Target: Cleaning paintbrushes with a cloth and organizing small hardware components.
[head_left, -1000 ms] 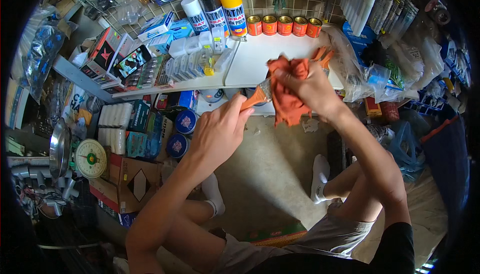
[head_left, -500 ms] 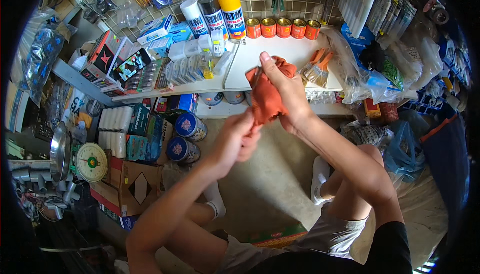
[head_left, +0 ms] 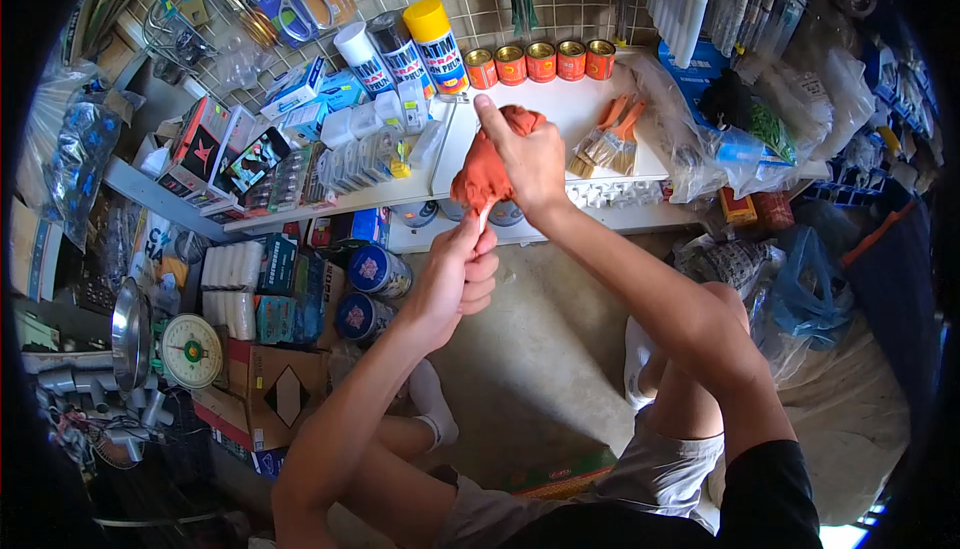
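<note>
My right hand [head_left: 530, 161] is closed round a crumpled orange-red cloth [head_left: 484, 171], its thumb pointing up and away. Just below the cloth, my left hand [head_left: 455, 284] makes a fist round a slim pale handle [head_left: 484, 216]. The handle runs up into the cloth, which hides the rest of the tool, so its kind cannot be told. Both hands are held in the air in front of the white shelf [head_left: 460, 154]. To their right on that shelf lie several paintbrushes [head_left: 610, 139] with orange handles.
Several small orange-red tins [head_left: 541, 63] stand in a row at the back, beside spray cans [head_left: 435, 47]. At left are a phone [head_left: 258, 160], a dial scale [head_left: 191, 351], a cardboard box [head_left: 285, 394] and two blue-lidded tins [head_left: 368, 269]. Plastic bags [head_left: 812, 289] hang at right.
The right hand and cloth have shifted left, and the cloth has slid round the tool. A dark edge seen in the cloth before is now covered. The view has turned slightly.
</note>
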### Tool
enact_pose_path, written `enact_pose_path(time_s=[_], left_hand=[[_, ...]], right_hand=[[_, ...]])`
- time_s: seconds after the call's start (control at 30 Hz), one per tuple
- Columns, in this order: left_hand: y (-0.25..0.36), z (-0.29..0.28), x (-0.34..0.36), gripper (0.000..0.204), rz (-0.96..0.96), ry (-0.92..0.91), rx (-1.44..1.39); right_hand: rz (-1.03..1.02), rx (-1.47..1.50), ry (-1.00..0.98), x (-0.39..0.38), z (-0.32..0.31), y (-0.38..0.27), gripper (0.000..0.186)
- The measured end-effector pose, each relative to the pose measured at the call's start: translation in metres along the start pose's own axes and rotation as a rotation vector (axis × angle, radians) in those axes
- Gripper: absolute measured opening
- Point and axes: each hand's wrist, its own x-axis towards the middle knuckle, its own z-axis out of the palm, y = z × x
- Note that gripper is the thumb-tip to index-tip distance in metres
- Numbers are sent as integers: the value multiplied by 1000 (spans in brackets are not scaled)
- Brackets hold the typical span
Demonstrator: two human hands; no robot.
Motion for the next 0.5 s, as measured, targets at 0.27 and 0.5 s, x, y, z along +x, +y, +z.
enact_pose_path(time_s=[0.27, 0.5], left_hand=[[4, -7, -3, 43, 38, 1, 29], [2, 6, 0, 36, 82, 191, 137]], right_hand=[[-143, 49, 210, 44, -43, -6, 62], [-906, -289, -88, -21, -22, -7, 32]])
